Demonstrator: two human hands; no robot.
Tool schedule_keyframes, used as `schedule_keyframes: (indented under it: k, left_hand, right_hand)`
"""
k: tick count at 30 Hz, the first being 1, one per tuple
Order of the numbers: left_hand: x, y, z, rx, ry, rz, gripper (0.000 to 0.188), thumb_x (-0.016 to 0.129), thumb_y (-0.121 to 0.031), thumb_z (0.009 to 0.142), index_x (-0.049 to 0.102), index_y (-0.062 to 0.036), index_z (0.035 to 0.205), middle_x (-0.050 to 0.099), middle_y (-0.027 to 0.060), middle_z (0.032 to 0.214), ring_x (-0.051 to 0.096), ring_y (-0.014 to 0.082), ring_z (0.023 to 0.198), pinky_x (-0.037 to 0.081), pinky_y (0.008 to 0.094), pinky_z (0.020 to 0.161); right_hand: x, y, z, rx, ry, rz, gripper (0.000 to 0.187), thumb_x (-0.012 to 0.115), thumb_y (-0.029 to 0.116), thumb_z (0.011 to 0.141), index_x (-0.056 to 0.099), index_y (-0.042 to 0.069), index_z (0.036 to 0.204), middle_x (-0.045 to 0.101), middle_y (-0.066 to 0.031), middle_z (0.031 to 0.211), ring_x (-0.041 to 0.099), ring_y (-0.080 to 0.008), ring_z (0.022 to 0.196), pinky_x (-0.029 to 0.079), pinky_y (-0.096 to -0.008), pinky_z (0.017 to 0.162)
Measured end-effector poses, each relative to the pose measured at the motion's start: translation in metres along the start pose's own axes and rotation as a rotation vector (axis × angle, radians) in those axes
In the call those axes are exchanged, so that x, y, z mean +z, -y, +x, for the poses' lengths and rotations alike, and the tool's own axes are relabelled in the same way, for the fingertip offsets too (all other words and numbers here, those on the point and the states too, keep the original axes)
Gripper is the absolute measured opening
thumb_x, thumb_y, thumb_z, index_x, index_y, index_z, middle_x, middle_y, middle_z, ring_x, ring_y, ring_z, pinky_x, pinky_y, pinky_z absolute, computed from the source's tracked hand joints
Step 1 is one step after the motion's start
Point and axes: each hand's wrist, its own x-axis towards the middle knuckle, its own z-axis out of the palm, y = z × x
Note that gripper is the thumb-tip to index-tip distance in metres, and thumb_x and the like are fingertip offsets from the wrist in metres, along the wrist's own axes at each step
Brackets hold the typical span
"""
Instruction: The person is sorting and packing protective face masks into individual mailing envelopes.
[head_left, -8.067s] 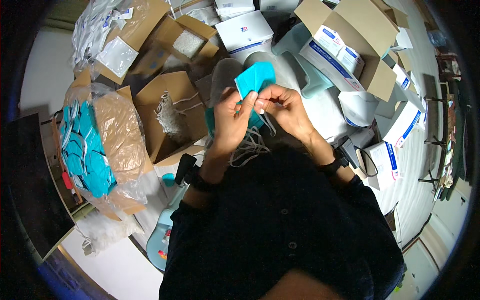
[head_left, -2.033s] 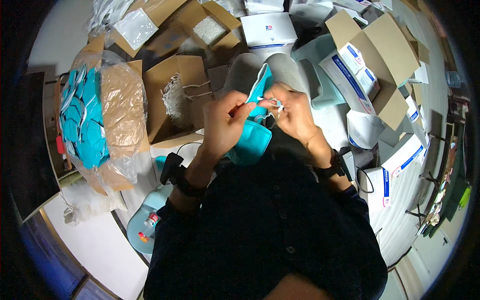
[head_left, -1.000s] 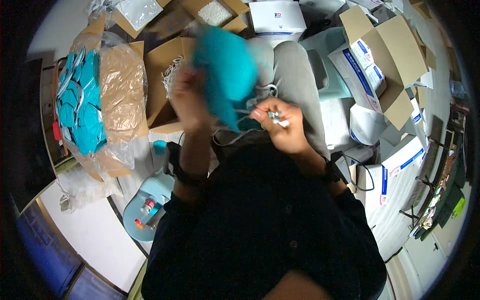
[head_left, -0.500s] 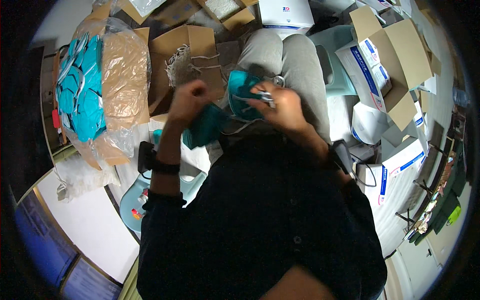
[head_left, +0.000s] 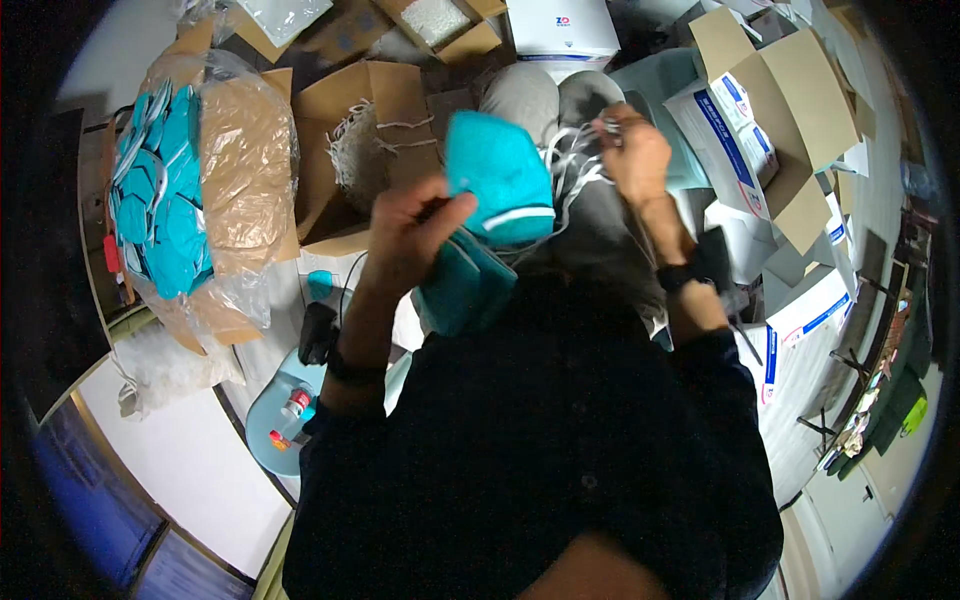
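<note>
My left hand (head_left: 415, 225) pinches the edge of a teal face mask (head_left: 500, 170), lifted in front of my lap with its outer side showing. A white strip runs along the mask's lower edge. Below it, more teal mask material (head_left: 465, 285) hangs against my dark shirt, partly covered by that hand. Over my right thigh, my right hand (head_left: 640, 160) is closed on a bunch of thin white elastic straps (head_left: 575, 165), which loop toward the mask. Something small and dark at its fingertips is too blurred to name.
An open carton (head_left: 400, 90) with white straps stands ahead left. Further left, a plastic-lined box holds a heap of teal masks (head_left: 165, 200). A tilted open carton (head_left: 820, 100) with white packs is at right. A blue stool (head_left: 265, 440) carries a bottle (head_left: 290, 405).
My right hand has moved right and away from me, drawing out the white straps. My left hand has shifted right and now holds up the teal mask that was by my right hand.
</note>
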Motion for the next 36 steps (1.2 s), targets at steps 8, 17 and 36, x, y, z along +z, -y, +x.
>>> schedule_keyframes:
  k: [8, 17, 36]
  left_hand:
    - [0.015, 0.003, 0.022, 0.133, -0.179, 0.227, 0.02, 0.062, -0.015, 0.09, 0.057, -0.0008, 0.077, 0.048, 0.0002, 0.063, 0.043, 0.007, 0.06, 0.036, 0.0254, 0.054]
    - [0.024, 0.022, 0.027, 0.164, -0.193, 0.163, 0.016, 0.065, -0.012, 0.088, 0.058, -0.0016, 0.078, 0.049, 0.0002, 0.063, 0.042, 0.0066, 0.06, 0.037, 0.0249, 0.054]
    - [0.004, -0.022, 0.039, 0.268, 0.302, 0.446, 0.015, 0.063, -0.014, 0.086, 0.063, 0.0002, 0.093, 0.061, 0.012, 0.073, 0.057, 0.0149, 0.064, 0.044, 0.0308, 0.06]
  right_hand:
    - [-0.038, 0.093, -0.027, -0.054, 0.131, 0.76, 0.019, 0.063, 0.019, 0.089, 0.053, 0.004, 0.094, 0.061, -0.0146, 0.076, 0.061, -0.0246, 0.068, 0.046, -0.0346, 0.059]
    - [-0.01, 0.097, -0.049, -0.015, 0.434, 0.969, 0.015, 0.067, 0.012, 0.087, 0.057, 0.001, 0.089, 0.061, -0.0114, 0.077, 0.055, -0.0134, 0.07, 0.046, -0.0313, 0.063]
    - [-0.021, 0.089, -0.024, 0.052, 0.383, 1.345, 0.015, 0.063, 0.017, 0.09, 0.055, 0.008, 0.1, 0.063, 0.0001, 0.087, 0.05, -0.0047, 0.068, 0.042, -0.0198, 0.061]
